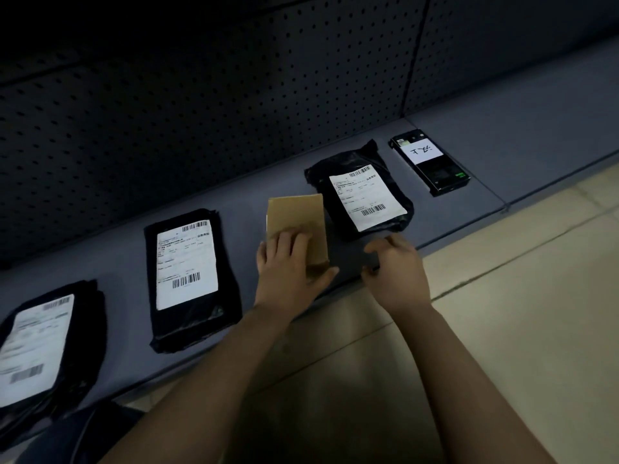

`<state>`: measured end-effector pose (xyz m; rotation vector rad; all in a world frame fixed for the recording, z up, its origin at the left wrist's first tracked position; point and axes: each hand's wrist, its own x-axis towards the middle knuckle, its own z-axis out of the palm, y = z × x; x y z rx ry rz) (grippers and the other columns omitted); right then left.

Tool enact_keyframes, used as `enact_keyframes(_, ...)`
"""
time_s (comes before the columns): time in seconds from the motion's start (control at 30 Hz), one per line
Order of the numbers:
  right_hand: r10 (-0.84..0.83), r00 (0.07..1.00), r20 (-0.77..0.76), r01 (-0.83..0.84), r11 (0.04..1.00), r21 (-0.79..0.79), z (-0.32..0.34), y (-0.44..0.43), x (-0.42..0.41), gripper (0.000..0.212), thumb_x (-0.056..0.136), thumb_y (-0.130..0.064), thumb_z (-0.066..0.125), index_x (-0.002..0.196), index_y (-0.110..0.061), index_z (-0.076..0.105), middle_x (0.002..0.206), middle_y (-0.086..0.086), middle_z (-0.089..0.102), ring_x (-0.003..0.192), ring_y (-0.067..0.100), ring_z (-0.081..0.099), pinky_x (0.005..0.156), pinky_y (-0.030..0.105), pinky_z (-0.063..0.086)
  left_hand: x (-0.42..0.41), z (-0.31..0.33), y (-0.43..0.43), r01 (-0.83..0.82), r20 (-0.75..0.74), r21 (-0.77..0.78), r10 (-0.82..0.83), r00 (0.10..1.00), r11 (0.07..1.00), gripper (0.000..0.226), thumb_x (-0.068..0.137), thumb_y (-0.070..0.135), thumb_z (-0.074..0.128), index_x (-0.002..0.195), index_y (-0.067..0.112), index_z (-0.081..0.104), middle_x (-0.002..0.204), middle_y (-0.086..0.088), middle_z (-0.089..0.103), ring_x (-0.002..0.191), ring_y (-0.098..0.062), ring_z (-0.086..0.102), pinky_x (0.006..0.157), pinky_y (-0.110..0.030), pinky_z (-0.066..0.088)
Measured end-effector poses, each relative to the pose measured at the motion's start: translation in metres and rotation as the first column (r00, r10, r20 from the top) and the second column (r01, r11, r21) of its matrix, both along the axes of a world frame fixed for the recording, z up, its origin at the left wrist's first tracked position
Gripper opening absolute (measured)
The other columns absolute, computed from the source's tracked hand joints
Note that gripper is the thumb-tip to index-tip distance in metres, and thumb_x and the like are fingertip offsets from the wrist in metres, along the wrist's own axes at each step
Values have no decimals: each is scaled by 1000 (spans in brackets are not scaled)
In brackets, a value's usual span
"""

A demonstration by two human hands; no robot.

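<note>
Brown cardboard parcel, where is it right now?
In the head view, the brown cardboard parcel sits mid-frame on the grey shelf, held by the left hand, between the middle black mailer bag and the right-hand black mailer bag.

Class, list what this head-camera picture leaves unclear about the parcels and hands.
Head view throughout.
- leftmost parcel: cut off by the frame's left edge, blurred.
- middle parcel's label: print too small.
- brown packet: near end hidden under the left hand.
- right hand: fingertips in shadow; whether it holds anything is unclear.
</note>
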<state>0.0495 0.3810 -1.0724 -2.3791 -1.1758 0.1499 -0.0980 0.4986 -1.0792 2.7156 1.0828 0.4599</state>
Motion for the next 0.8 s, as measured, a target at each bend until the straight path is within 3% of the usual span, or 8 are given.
enact_keyframes(0.17, -27, 1000, 3, 27, 999, -21, 3, -7, -6, 35, 68, -1, 68, 103, -7, 70, 99, 16, 61, 95, 38, 57, 80, 39, 48, 15, 2, -10, -153, 107, -120, 166, 980, 981, 64, 75, 63, 45, 110, 12, 54, 112, -11, 52, 107, -33, 47, 98, -52, 32)
enact_keyframes(0.37, -38, 999, 23, 39, 998, -48, 13, -15, -12, 38, 71, -4, 67, 108, -10, 68, 106, 14, 61, 102, 35, 54, 85, 37, 43, -3, 16, -22, -55, 243, -264, 122, 962, 963, 59, 91, 47, 40, 135, 7, 39, 128, -18, 46, 112, -39, 46, 97, -58, 40)
enact_keyframes(0.43, -29, 999, 26, 30, 998, -61, 16, -14, -15, 39, 72, -5, 66, 110, -10, 68, 107, 13, 60, 103, 35, 54, 86, 36, 43, -11, 24, -18, -16, 260, -325, 105, 960, 946, 50, 98, 33, 40, 143, 13, 30, 135, -16, 40, 110, -40, 48, 91, -52, 45)
enact_keyframes(0.53, -18, 999, 33, 20, 998, -58, 22, -12, -22, 39, 73, -4, 65, 112, -10, 67, 108, 13, 60, 104, 35, 54, 88, 36, 44, -24, 29, -9, -32, 216, -329, 108, 970, 944, 42, 101, 21, 38, 143, 22, 38, 140, -12, 36, 106, -40, 53, 85, -47, 48)
enact_keyframes(0.63, 8, 999, 44, -3, 996, -94, 26, -14, -29, 40, 75, -7, 64, 115, -12, 66, 112, 12, 59, 106, 34, 53, 90, 38, 44, -28, 32, -5, -117, 158, -276, 165, 974, 954, 44, 97, 33, 49, 135, 12, 46, 135, -15, 37, 114, -38, 47, 94, -44, 45)
enact_keyframes(0.73, 6, 999, 44, -2, 995, -102, 26, -17, -34, 38, 76, -11, 68, 114, -13, 67, 112, 12, 60, 106, 34, 54, 90, 37, 43, -26, 31, -4, -243, 67, -240, 265, 962, 940, 71, 82, 58, 63, 126, 5, 42, 135, -15, 33, 119, -35, 36, 96, -44, 42)
enact_keyframes(0.8, 2, 999, 43, 3, 993, -118, 27, -19, -36, 38, 77, -13, 68, 115, -14, 66, 113, 11, 60, 106, 32, 53, 90, 36, 42, -25, 31, -5, -260, 50, -239, 280, 959, 936, 70, 81, 54, 66, 123, 4, 39, 137, -17, 31, 119, -37, 34, 96, -47, 43)
